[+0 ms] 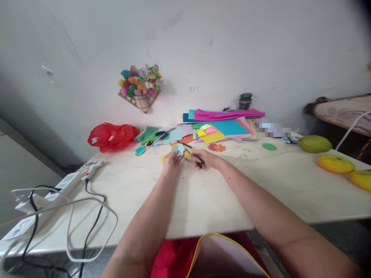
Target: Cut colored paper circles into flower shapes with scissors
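Between the fingertips of my left hand (172, 162) is a light blue paper flower (178, 149) with a scalloped edge. My right hand (206, 159) is closed around the black handles of a pair of scissors (199, 160). The scissor blades point up and left, reaching the right edge of the blue paper. Yellow paper pieces (189, 154) lie by both hands, partly hidden by them. Just beyond, a dark pen-like stick (186, 144) rests on the table. Red and orange paper flowers (216, 148) lie to the right of the scissors.
Coloured paper sheets (228, 129) are stacked at the back, with a second pair of scissors (164, 133) to their left. A red plastic bag (113, 136) sits back left. Power strips (46, 204) with loose cables line the left edge. Mango-like fruits (314, 143) lie at the right.
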Tool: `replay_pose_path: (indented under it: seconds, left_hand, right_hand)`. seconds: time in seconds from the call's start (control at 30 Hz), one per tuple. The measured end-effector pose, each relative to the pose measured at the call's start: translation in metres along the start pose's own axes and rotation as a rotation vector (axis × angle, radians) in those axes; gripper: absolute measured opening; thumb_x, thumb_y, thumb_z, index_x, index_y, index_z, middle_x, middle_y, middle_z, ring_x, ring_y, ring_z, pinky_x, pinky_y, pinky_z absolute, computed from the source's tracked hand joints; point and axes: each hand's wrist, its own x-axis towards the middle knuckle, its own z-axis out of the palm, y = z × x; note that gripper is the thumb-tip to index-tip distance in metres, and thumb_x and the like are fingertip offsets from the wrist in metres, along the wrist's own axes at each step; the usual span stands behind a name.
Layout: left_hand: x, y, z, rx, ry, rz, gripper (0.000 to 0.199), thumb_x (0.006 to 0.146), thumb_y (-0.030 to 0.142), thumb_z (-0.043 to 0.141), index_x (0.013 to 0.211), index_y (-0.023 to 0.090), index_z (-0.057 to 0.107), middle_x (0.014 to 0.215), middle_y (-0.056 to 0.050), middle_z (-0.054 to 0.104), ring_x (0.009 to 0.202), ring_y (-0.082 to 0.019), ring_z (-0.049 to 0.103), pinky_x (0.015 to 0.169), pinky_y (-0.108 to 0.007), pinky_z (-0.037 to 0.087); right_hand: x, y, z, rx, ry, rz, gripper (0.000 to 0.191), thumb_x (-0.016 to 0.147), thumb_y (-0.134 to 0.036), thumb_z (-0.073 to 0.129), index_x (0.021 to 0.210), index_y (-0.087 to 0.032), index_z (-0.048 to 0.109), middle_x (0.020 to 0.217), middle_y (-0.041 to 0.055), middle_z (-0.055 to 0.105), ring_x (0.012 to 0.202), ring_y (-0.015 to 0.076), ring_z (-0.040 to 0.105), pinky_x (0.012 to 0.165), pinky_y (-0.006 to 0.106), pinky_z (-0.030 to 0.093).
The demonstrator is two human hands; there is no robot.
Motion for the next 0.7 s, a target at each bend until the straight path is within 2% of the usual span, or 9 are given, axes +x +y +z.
replay_pose_path:
  seconds: [0.4, 0.7]
  left_hand:
    - [0.0035, -0.0047, -0.0003, -0.019, 0.006, -0.003, 0.016, 0.063, 0.001, 0.061, 0.059, 0.014, 0.053, 0.059, -0.001, 0.062, 0.061, -0.016, 0.066, 0.066, -0.028, 0.057]
    - [0.0047, -0.0069, 0.0002, -0.016, 0.026, 0.002, 0.014, 0.064, 0.001, 0.060, 0.062, 0.014, 0.055, 0.058, 0.000, 0.060, 0.061, -0.014, 0.066, 0.069, -0.027, 0.056]
  right_hand:
    - [0.0017, 0.0009, 0.0036, 0.002, 0.030, -0.004, 0.030, 0.078, -0.044, 0.062, 0.078, -0.016, 0.052, 0.051, -0.0043, 0.053, 0.036, 0.0057, 0.049, 0.030, 0.014, 0.029]
    - [0.0040, 0.0016, 0.0061, 0.020, 0.053, 0.009, 0.028, 0.078, -0.042, 0.062, 0.079, -0.016, 0.052, 0.050, -0.0050, 0.052, 0.036, 0.0061, 0.048, 0.030, 0.015, 0.029]
